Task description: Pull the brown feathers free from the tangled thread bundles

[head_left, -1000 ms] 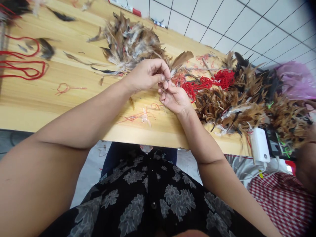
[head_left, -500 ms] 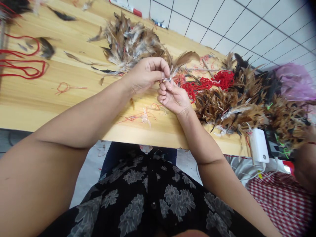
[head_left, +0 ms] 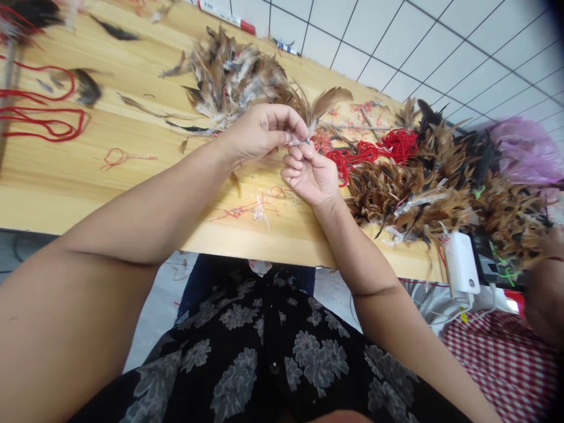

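Brown feathers point(head_left: 326, 104) stick up from between my fingertips, their quill ends pinched where both hands meet above the wooden table. My left hand point(head_left: 271, 130) has thumb and forefinger pressed together at the feather base. Just below and right, my right hand point(head_left: 314, 173) turns its palm up, with fingers curled and its thumb and forefinger closed at the same spot. Something thin and pale, perhaps thread, shows between the fingertips; it is too small to tell. Behind my left hand lies a fluffy heap of brown and grey feathers point(head_left: 242, 79). Red cord point(head_left: 399, 145) lies right of my hands.
Brown feather bundles point(head_left: 409, 191) cover the right side, near a pink plastic bag point(head_left: 526, 150) and a white power bank point(head_left: 462, 262). Another person's arm point(head_left: 546, 288) is at the right edge. Red cord loops point(head_left: 53, 123) lie left; markers point(head_left: 227, 17) lie along the back.
My fingertips have shifted slightly at the feather base, and the feathers have tilted a little. The whole view has moved slightly. Both hands keep their pinch.
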A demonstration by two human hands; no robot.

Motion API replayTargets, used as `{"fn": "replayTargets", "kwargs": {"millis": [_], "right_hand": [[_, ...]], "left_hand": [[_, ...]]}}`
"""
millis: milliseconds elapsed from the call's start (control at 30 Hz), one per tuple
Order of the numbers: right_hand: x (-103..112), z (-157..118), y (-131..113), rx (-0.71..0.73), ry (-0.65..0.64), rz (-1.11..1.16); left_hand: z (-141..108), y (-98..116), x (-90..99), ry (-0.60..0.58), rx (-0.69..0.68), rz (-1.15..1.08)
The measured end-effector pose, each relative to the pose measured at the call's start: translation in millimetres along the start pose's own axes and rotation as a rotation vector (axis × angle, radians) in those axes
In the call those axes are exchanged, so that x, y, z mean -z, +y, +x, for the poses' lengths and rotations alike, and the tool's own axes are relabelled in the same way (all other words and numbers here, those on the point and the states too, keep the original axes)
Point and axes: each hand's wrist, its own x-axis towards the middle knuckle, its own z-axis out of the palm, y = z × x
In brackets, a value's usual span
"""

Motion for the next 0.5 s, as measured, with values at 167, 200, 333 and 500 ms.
{"fn": "replayTargets", "kwargs": {"millis": [167,200,333,500], "right_hand": [[-6,-4,-1,-0.024,0.021,0.031],[-7,-5,-1,-0.031,0.032,0.036],[-8,-6,-2,-0.040,0.043,0.041],[-5,-4,-2,-0.048,0.038,0.067]], "left_hand": [[1,-4,2.7,0.001,-0.028,0.008],[3,-6,3.2,0.000,-0.045,0.002],[8,-13,5.7,-0.018,-0.092,0.044],[10,-14,8.0,-0.049,-0.148,0.102]]}}
